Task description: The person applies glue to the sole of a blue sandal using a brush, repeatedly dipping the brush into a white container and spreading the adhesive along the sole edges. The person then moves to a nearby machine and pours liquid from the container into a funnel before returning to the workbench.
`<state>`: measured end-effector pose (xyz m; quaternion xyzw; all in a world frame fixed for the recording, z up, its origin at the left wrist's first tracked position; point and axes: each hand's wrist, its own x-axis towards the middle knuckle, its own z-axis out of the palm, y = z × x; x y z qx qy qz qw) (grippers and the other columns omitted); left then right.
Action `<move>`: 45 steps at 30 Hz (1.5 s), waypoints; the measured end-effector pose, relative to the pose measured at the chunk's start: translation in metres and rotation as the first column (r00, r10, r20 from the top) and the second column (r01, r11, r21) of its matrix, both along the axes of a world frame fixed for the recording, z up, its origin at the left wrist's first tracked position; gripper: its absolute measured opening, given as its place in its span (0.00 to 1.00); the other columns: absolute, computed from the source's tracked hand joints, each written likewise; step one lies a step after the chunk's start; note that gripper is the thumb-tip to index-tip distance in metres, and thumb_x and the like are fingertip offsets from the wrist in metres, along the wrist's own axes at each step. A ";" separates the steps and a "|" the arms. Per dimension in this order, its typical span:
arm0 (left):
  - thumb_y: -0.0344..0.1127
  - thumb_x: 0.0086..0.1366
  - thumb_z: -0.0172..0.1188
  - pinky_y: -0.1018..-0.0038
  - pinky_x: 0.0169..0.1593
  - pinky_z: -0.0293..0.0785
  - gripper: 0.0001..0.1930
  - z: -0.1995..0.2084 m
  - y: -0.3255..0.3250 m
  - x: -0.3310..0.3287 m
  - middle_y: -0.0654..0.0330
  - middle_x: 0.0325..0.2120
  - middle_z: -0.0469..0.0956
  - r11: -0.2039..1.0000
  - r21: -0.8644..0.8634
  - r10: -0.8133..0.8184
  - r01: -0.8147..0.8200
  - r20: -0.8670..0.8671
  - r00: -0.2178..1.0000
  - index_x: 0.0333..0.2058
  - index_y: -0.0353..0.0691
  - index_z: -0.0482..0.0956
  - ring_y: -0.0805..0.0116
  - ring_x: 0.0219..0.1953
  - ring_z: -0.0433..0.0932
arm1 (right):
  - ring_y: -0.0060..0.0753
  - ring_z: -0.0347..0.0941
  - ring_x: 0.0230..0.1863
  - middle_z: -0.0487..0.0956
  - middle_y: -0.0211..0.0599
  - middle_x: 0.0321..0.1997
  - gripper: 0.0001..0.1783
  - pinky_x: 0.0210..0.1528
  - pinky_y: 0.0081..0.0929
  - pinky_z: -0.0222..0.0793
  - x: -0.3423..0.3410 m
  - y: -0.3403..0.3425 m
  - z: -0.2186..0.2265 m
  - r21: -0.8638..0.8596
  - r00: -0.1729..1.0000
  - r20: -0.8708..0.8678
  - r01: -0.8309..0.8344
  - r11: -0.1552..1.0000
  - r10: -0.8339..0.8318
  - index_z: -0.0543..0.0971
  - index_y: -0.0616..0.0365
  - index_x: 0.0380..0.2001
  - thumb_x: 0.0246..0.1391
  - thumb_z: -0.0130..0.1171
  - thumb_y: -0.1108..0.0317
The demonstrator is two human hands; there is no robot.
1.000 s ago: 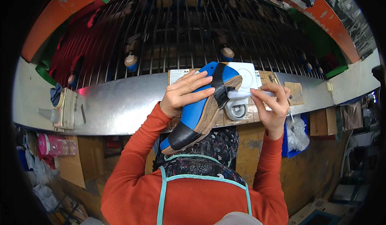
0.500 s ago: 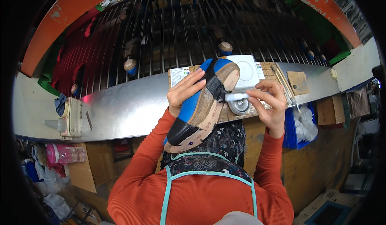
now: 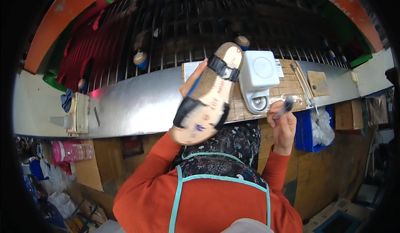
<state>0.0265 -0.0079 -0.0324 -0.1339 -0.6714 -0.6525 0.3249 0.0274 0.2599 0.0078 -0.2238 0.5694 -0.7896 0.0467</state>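
My left hand (image 3: 192, 83) grips a sandal on a blue last (image 3: 212, 95) from behind and along its left side. Its pale underside faces me, with black strap ends folded over it near both ends and cork-brown along the edge. To the right, my right hand (image 3: 282, 124) is closed around a small brush (image 3: 285, 107) with a dark tip, blurred by motion and held apart from the sandal. Between the two stands a white dispenser (image 3: 259, 72) with a round metal cup (image 3: 259, 103) at its front, on a woven mat (image 3: 241, 113).
Beyond the metal ledge (image 3: 121, 112) runs a rack of metal rollers carrying several lasted shoes (image 3: 140, 59). Long-handled brushes (image 3: 305, 85) and a tan pad (image 3: 317, 83) lie at right. Below hangs a blue bin (image 3: 306, 135) with white plastic. A grey nozzle (image 3: 59, 121) stands at left.
The sandal has turned, bringing its underside toward me. My right hand has drawn back from the strap, right and nearer, with the brush tipped upward. The dispenser's cup has come into full view.
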 end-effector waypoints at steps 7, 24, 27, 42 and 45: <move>0.32 0.42 0.73 0.67 0.58 0.67 0.41 0.035 0.028 0.028 0.57 0.48 0.73 0.719 0.647 -0.547 0.254 0.301 0.781 0.57 0.36 0.65 0.64 0.49 0.74 | 0.38 0.69 0.54 0.70 0.44 0.51 0.32 0.56 0.33 0.67 0.002 -0.018 -0.012 -0.256 0.987 0.161 0.059 0.965 -0.018 0.60 0.53 0.40 0.45 0.73 0.56; 0.39 0.63 0.63 0.74 0.50 0.72 0.24 0.041 0.052 -0.002 0.55 0.42 0.82 0.904 0.259 -0.428 0.341 0.508 0.748 0.55 0.34 0.72 0.70 0.41 0.79 | 0.42 0.69 0.59 0.72 0.44 0.59 0.29 0.62 0.44 0.65 -0.037 0.055 -0.011 -0.312 0.885 0.425 0.339 0.887 -0.189 0.66 0.63 0.60 0.59 0.55 0.60; 0.37 0.62 0.62 0.65 0.59 0.64 0.26 0.012 0.029 0.015 0.50 0.45 0.80 0.983 -0.142 0.170 -0.114 0.494 0.853 0.57 0.37 0.70 0.58 0.53 0.74 | 0.43 0.72 0.56 0.75 0.43 0.55 0.27 0.60 0.46 0.67 -0.102 0.098 -0.003 -0.182 0.824 0.411 0.494 0.850 -0.390 0.67 0.64 0.58 0.60 0.55 0.60; 0.68 0.64 0.43 0.34 0.63 0.36 0.39 -0.106 -0.089 0.125 0.48 0.70 0.44 -0.077 -0.971 0.896 -0.228 0.033 -0.443 0.69 0.61 0.49 0.40 0.70 0.40 | 0.29 0.64 0.25 0.68 0.35 0.26 0.34 0.30 0.27 0.64 -0.387 0.145 -0.086 0.507 0.644 -0.433 0.753 0.420 -0.631 0.62 0.55 0.35 0.34 0.78 0.62; 0.69 0.64 0.43 0.40 0.66 0.41 0.39 -0.133 -0.105 0.133 0.48 0.69 0.47 -0.148 -0.964 0.845 -0.219 -0.007 -0.535 0.69 0.59 0.52 0.45 0.70 0.44 | 0.33 0.67 0.21 0.70 0.37 0.24 0.35 0.27 0.32 0.66 -0.397 0.148 -0.097 0.614 0.703 -0.465 0.694 0.376 -0.539 0.61 0.57 0.38 0.32 0.77 0.66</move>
